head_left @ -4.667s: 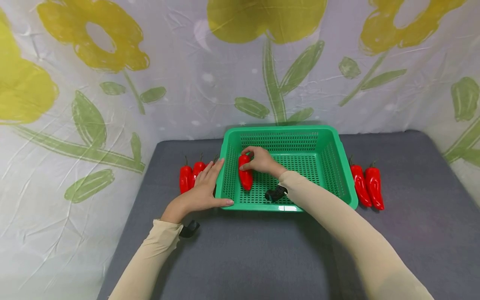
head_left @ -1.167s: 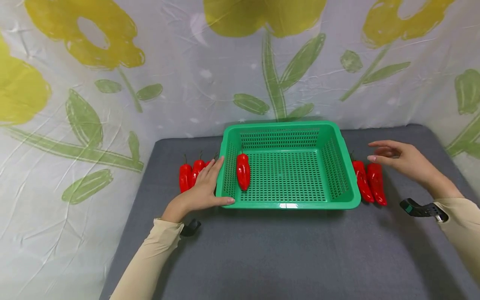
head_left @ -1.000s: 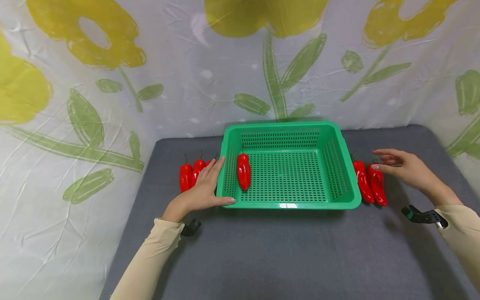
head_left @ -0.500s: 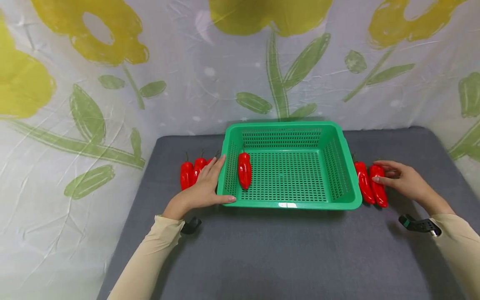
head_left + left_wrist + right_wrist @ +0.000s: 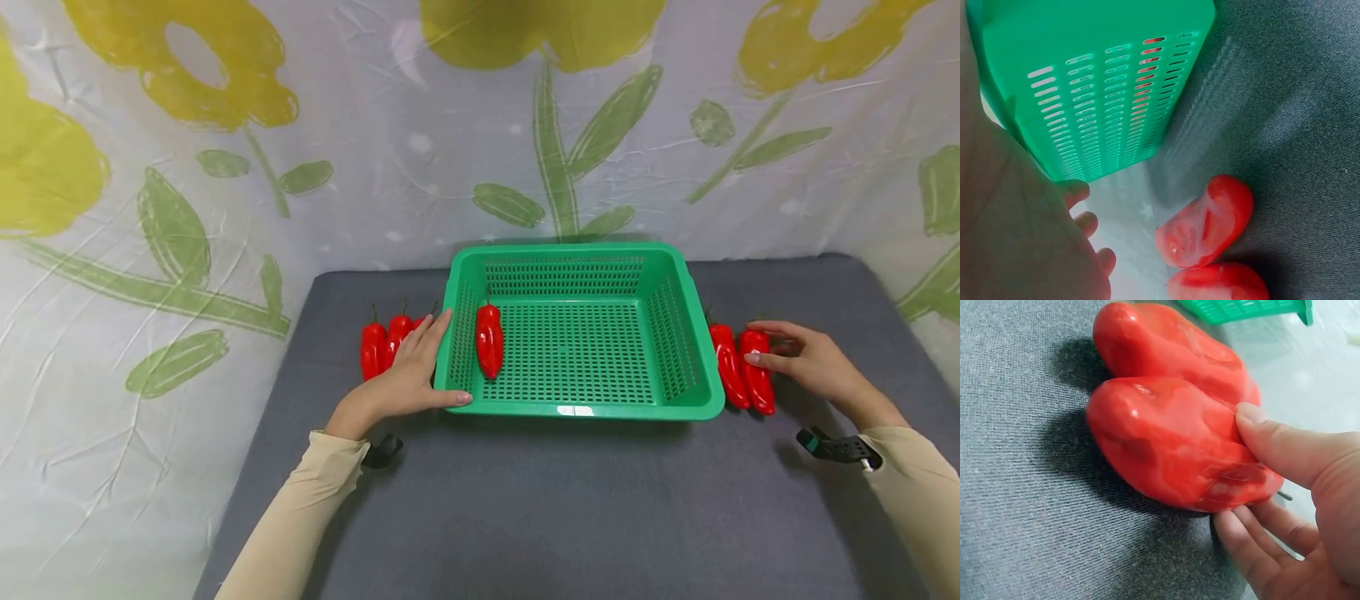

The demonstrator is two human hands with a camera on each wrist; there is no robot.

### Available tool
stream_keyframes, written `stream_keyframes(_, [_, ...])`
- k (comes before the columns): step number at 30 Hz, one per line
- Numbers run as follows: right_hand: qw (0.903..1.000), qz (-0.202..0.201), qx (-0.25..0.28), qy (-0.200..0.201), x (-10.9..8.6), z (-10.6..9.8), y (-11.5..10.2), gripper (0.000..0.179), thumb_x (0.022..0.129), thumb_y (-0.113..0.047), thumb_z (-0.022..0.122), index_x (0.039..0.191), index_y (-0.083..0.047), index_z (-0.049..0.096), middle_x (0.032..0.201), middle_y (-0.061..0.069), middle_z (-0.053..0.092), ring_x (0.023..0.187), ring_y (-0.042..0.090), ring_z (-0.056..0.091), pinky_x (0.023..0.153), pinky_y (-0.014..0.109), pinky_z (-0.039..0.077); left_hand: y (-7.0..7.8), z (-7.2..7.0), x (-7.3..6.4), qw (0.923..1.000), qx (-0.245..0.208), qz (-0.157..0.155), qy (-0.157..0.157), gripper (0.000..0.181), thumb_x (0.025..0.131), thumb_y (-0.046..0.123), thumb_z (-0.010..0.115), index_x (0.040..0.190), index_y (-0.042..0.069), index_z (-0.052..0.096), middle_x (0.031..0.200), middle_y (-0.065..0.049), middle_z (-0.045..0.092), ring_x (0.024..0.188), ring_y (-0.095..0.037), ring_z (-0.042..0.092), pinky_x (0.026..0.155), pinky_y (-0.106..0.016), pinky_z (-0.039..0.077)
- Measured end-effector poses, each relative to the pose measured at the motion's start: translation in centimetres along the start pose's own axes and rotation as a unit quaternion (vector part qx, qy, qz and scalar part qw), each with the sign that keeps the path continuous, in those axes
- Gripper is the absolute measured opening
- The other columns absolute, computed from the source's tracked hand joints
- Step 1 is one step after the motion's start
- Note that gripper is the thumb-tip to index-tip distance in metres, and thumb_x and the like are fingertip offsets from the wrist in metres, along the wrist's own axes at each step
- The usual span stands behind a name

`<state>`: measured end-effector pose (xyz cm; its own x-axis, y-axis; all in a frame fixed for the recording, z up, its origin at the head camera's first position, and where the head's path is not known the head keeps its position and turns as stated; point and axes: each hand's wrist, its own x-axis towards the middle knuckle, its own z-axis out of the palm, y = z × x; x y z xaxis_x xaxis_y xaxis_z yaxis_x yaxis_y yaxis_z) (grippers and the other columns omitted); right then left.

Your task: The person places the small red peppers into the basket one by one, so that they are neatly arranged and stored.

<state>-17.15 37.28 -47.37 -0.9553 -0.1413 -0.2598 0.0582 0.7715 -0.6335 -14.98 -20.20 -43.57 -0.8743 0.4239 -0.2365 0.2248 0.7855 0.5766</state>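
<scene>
My left hand [image 5: 397, 383] rests with fairly straight fingers against the left side of a green plastic basket [image 5: 577, 411], thumb along its front rim. One red pepper [image 5: 490, 342] lies inside the basket near its left wall. Right of the basket, my right hand [image 5: 813, 364] pinches the upper end of the outer red pepper [image 5: 757, 383], thumb on one side and fingers on the other. In the right wrist view, that pepper [image 5: 1166, 444] lies on the grey cloth against a second red pepper [image 5: 1166, 340].
More red peppers [image 5: 372, 352] lie left of the basket, partly hidden behind my left hand; two show in the left wrist view, the nearer pepper [image 5: 1207, 222] close to the basket wall. The grey cloth-covered table [image 5: 555, 508] backs onto a flower-printed curtain [image 5: 360, 125].
My right hand has left the pepper in the basket, moved right, then come down onto the outer right pepper and taken hold of it. The left hand has stayed on the basket.
</scene>
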Motion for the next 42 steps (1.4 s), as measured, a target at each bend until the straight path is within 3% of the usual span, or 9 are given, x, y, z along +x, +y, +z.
stream_keyframes(15, [0.9995, 0.018, -0.001, 0.024, -0.1, -0.5, 0.2, 0.071, 0.091, -0.047, 0.068, 0.145, -0.006, 0.047, 0.139, 0.032, 0.052, 0.113, 0.044, 0.058, 0.066, 0.017, 0.051, 0.2, -0.2, 0.1, 1.0, 0.002, -0.003, 0.001, 0.12, 0.077, 0.06, 0.074, 0.158, 0.035, -0.011, 0.168, 0.0, 0.001, 0.155, -0.027, -0.006, 0.121, -0.066, 0.016])
stream_keyframes(18, [0.9995, 0.018, -0.003, 0.027, -0.1, -0.8, 0.1, 0.071, 0.09, -0.047, 0.069, 0.144, -0.006, 0.048, 0.137, 0.032, 0.053, 0.098, 0.016, 0.066, 0.066, 0.018, 0.051, 0.2, -0.2, 0.0, 1.0, 0.001, -0.004, 0.0, 0.12, 0.078, 0.059, 0.074, 0.158, 0.035, -0.012, 0.168, 0.001, 0.001, 0.155, -0.026, -0.006, 0.121, -0.066, 0.016])
stream_keyframes(21, [0.9994, 0.017, -0.007, 0.03, -0.1, -1.2, -0.1, 0.072, 0.089, -0.047, 0.07, 0.144, -0.006, 0.048, 0.136, 0.033, 0.053, 0.087, -0.006, 0.058, 0.065, 0.019, 0.051, 0.2, -0.1, 0.0, 1.0, -0.001, -0.004, -0.001, 0.12, 0.078, 0.059, 0.074, 0.158, 0.035, -0.012, 0.168, 0.001, 0.001, 0.155, -0.026, -0.006, 0.121, -0.065, 0.016])
stream_keyframes(23, [0.9994, 0.017, -0.011, 0.029, -0.1, -1.6, -0.3, 0.071, 0.089, -0.047, 0.07, 0.144, -0.006, 0.048, 0.136, 0.033, 0.053, 0.089, -0.001, 0.062, 0.065, 0.02, 0.051, 0.2, -0.1, 0.0, 1.0, -0.003, -0.005, -0.001, 0.12, 0.078, 0.059, 0.074, 0.157, 0.035, -0.012, 0.168, 0.001, 0.001, 0.155, -0.025, -0.007, 0.121, -0.066, 0.015])
stream_keyframes(26, [0.9995, 0.017, -0.011, 0.024, -0.2, -2.1, -0.8, 0.072, 0.089, -0.047, 0.069, 0.145, -0.006, 0.047, 0.137, 0.033, 0.052, 0.105, 0.03, 0.064, 0.067, 0.023, 0.051, 0.3, -0.1, 0.0, 1.0, -0.005, -0.005, -0.001, 0.121, 0.077, 0.059, 0.075, 0.158, 0.035, -0.012, 0.168, 0.001, 0.002, 0.156, -0.025, -0.007, 0.121, -0.066, 0.014])
stream_keyframes(27, [0.9994, 0.019, -0.013, 0.024, -0.2, -2.4, -1.0, 0.073, 0.089, -0.049, 0.069, 0.145, -0.007, 0.047, 0.138, 0.032, 0.052, 0.107, 0.03, 0.063, 0.068, 0.023, 0.051, 0.3, -0.2, 0.0, 1.0, -0.005, -0.005, 0.0, 0.121, 0.077, 0.059, 0.075, 0.158, 0.035, -0.012, 0.168, 0.001, 0.003, 0.156, -0.025, -0.007, 0.121, -0.066, 0.014])
stream_keyframes(30, [0.9994, 0.023, -0.014, 0.024, -0.2, -3.1, -1.7, 0.076, 0.088, -0.052, 0.069, 0.146, -0.009, 0.046, 0.139, 0.031, 0.051, 0.096, -0.001, 0.061, 0.069, 0.023, 0.05, 0.3, -0.2, 0.0, 1.0, -0.006, 0.001, 0.001, 0.121, 0.077, 0.059, 0.075, 0.158, 0.032, -0.011, 0.168, 0.001, 0.004, 0.155, -0.027, -0.006, 0.121, -0.067, 0.013])
stream_keyframes(33, [0.9994, 0.021, -0.016, 0.023, -0.2, -3.8, -2.5, 0.077, 0.087, -0.054, 0.069, 0.147, -0.012, 0.046, 0.139, 0.03, 0.052, 0.081, -0.027, 0.041, 0.069, 0.02, 0.048, 0.3, -0.2, -0.1, 1.0, -0.008, 0.003, 0.001, 0.121, 0.077, 0.059, 0.075, 0.158, 0.032, -0.011, 0.168, 0.001, 0.004, 0.155, -0.027, -0.005, 0.121, -0.067, 0.014])
stream_keyframes(42, [0.9995, 0.011, -0.013, 0.025, -0.5, -4.8, -5.3, 0.073, 0.087, -0.053, 0.069, 0.146, -0.016, 0.048, 0.14, 0.024, 0.052, 0.083, -0.026, 0.042, 0.072, 0.025, 0.048, 0.1, -0.2, 0.0, 1.0, -0.008, 0.0, 0.001, 0.12, 0.077, 0.059, 0.075, 0.158, 0.034, -0.011, 0.168, 0.003, 0.003, 0.156, -0.025, -0.006, 0.121, -0.066, 0.015])
